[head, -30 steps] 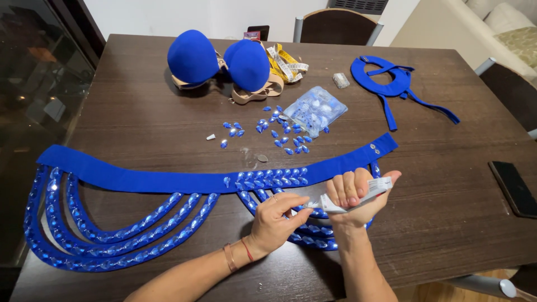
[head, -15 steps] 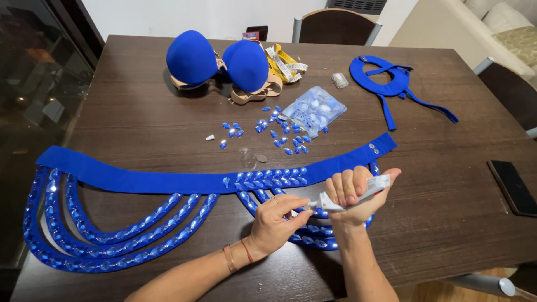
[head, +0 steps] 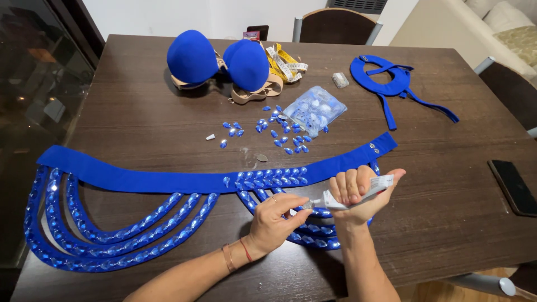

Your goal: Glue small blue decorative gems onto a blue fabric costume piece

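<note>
Gripping a small white glue tube (head: 358, 194), the right hand (head: 358, 196) is closed around its body, nozzle pointing left. The left hand (head: 274, 221) pinches its fingertips together at the nozzle tip; what they hold cannot be told. Both hands hover over the blue jewelled belt (head: 168, 182) on the dark wooden table (head: 447, 223). Loose blue gems (head: 268, 131) lie beyond it.

The right hand (head: 358, 193) wraps the tube (head: 349, 197), hiding its middle; only nozzle and crimped tail show. Whatever the left hand (head: 274, 221) pinches at the nozzle is too small to tell. Both hands cover part of the belt (head: 184, 180) loops beneath them. Right of the belt, the phone (head: 512, 187) is cut off by the frame edge. Beyond the belt, the chair (head: 335, 25) top is cropped.
</note>
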